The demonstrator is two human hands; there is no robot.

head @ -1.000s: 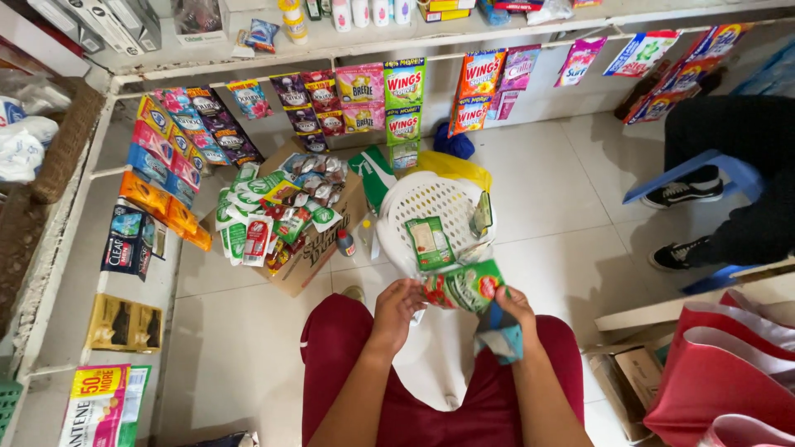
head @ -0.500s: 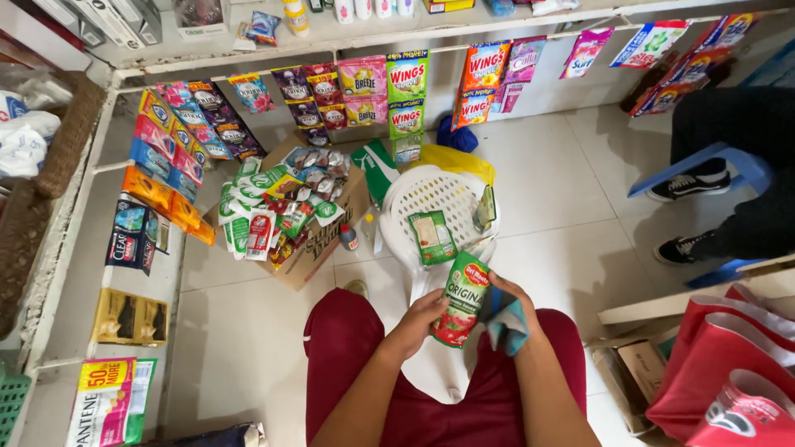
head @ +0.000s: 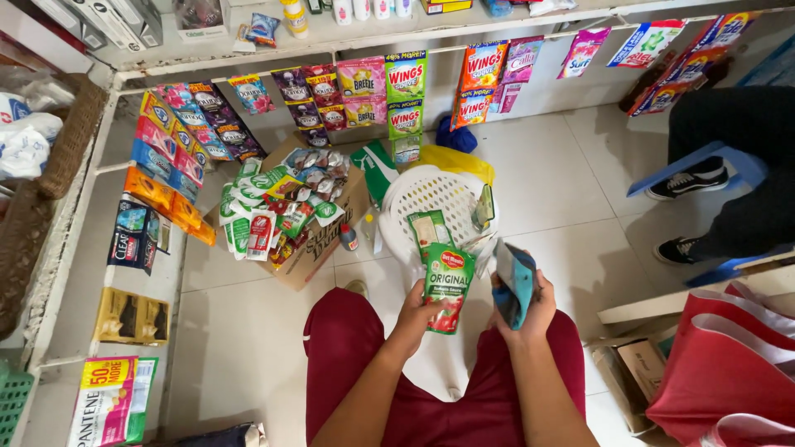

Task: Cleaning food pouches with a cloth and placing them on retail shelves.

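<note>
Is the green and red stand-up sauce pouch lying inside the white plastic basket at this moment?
No. The green and red stand-up sauce pouch is held upright in the left hand, in front of the white plastic basket.

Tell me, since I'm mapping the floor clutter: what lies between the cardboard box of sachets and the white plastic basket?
In the head view, a small red-capped bottle stands on the tiled floor between the cardboard box and the white plastic basket.

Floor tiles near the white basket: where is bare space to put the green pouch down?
Bare tiles lie between the white basket and the other person's black shoes. More lie left of the person's knee, below the cardboard box. The box is crowded with sachets. The left hand holds the green pouch.
</note>
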